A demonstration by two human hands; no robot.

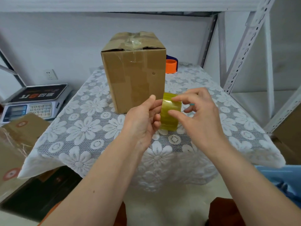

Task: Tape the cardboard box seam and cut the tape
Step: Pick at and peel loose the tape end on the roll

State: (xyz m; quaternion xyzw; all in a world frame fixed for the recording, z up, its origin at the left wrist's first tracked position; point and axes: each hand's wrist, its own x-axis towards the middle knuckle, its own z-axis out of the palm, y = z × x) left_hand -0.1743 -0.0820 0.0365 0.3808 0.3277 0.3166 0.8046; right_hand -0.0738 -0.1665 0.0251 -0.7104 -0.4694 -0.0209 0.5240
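Note:
A tall brown cardboard box (pixel 135 75) stands upright on the lace-covered table (pixel 81 128), its top flaps crossed by crumpled clear tape. In front of its lower right corner I hold a yellowish roll of clear tape (pixel 170 115) above the cloth. My left hand (pixel 145 118) grips the roll's left side with curled fingers. My right hand (pixel 195 115) touches the roll's outer face, thumb and forefinger tips pressed on the tape surface, the other fingers curled behind. The roll's core is hidden.
An orange and blue tape dispenser (pixel 171 64) sits behind the box at its right. A digital scale (pixel 34 103) stands at the left, with cardboard boxes (pixel 17 144) below it. White metal shelf posts (pixel 244 46) rise at the right.

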